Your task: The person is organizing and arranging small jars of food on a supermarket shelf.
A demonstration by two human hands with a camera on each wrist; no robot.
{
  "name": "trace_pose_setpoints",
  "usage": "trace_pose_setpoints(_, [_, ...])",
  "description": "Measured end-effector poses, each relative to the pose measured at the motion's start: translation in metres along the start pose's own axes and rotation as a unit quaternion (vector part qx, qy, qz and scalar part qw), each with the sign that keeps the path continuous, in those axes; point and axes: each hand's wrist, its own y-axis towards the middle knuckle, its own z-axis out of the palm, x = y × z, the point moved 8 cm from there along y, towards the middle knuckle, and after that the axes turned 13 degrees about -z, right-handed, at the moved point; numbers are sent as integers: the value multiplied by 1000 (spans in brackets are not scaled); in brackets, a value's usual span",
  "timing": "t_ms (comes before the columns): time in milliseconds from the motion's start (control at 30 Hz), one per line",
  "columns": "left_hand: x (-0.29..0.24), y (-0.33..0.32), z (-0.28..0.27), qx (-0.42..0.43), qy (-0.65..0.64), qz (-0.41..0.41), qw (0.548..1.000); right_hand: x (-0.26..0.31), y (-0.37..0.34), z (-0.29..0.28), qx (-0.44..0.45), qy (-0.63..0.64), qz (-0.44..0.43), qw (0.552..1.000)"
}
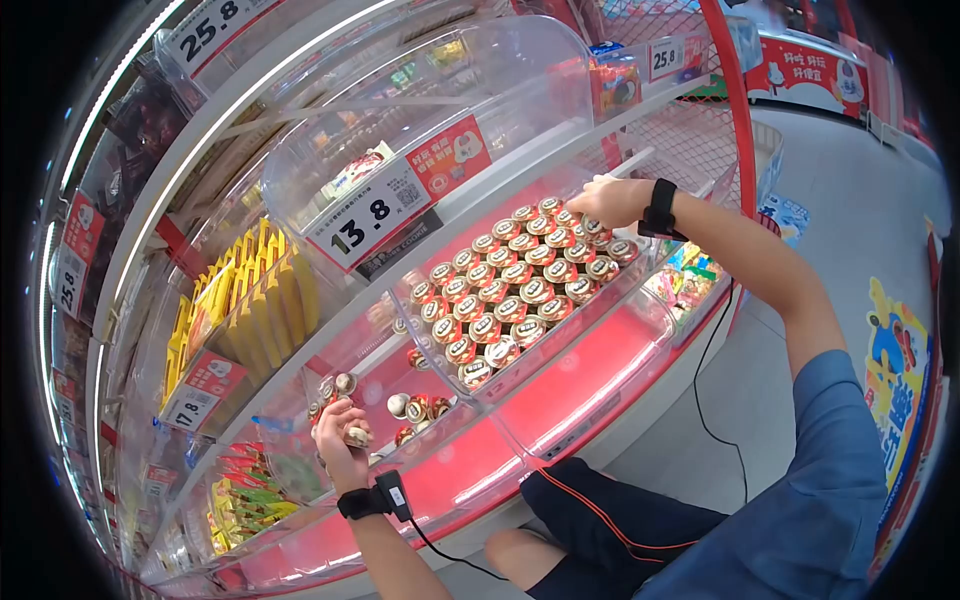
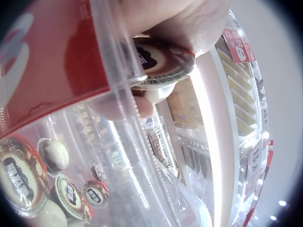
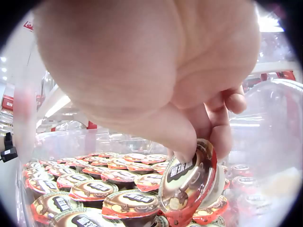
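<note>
My right hand (image 1: pixel 612 203) reaches into the far right corner of a clear bin filled with rows of small chocolate snack cups (image 1: pixel 500 290). In the right wrist view, its thumb and fingers pinch one chocolate cup (image 3: pixel 184 182), tilted on edge above its neighbours. My left hand (image 1: pixel 343 447) is over the neighbouring clear compartment and grips a chocolate cup (image 2: pixel 165 61) with a brown printed lid and a white base. A few cups (image 1: pixel 342 385) show just beyond its fingers. Several loose cups (image 1: pixel 420 410) lie tumbled on that compartment's floor.
A clear divider (image 1: pixel 435 355) stands between the two compartments. Yellow packets (image 1: pixel 240 300) fill the shelf bin at left, and wrapped sweets (image 1: pixel 690 280) lie right of the cups. A price sign (image 1: pixel 375 210) overhangs behind. Black cables (image 1: pixel 705 390) hang from both wrists.
</note>
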Motion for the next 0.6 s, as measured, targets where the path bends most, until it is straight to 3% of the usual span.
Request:
trace_pose_setpoints(167, [0,-1,1,-2,-2,0,1000,-11,-5,3,-83,82,38,992])
trace_pose_setpoints(200, [-1,0,0,0,-1,1,1000,-4,-4,1,-82,64,-4,995])
trace_pose_setpoints(600, [-3,-2,2,3,-3,11,1000,4,-2,16,-71,-138,10,988])
